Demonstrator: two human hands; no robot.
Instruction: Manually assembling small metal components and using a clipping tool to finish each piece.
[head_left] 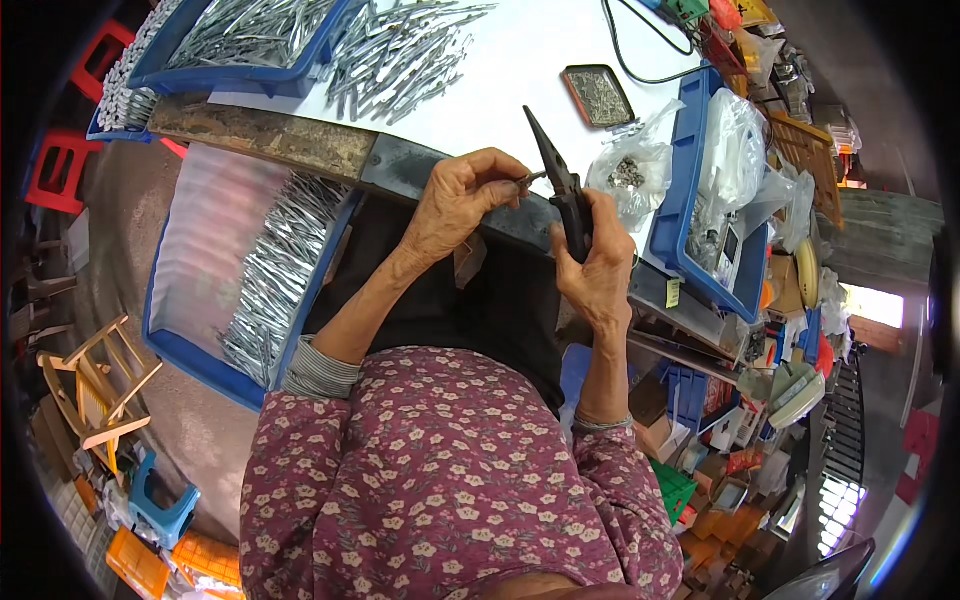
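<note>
My right hand (pixel 600 265) is wrapped round the black handles of long-nosed pliers (pixel 546 148), whose dark jaws point up and to the left over the table edge. To the left of them, my left hand (pixel 455 205) pinches a small, thin metal piece (pixel 534 178) between thumb and fingertips. That piece reaches toward the pliers beside their pivot; whether it touches them I cannot tell. Beyond my hands, a loose pile of slender silvery metal strips (pixel 400 60) lies on the white tabletop (pixel 530 70). A clear plastic bag (pixel 640 165) with small metal parts lies right of the pliers.
A blue tray (pixel 225 84) of metal strips stands at the far left, another blue tray (pixel 195 372) below the table edge. A shallow dark tray (pixel 600 95) holds tiny parts. At right stands a blue crate (pixel 690 165) with plastic bags. A wooden chair (pixel 100 390) stands left.
</note>
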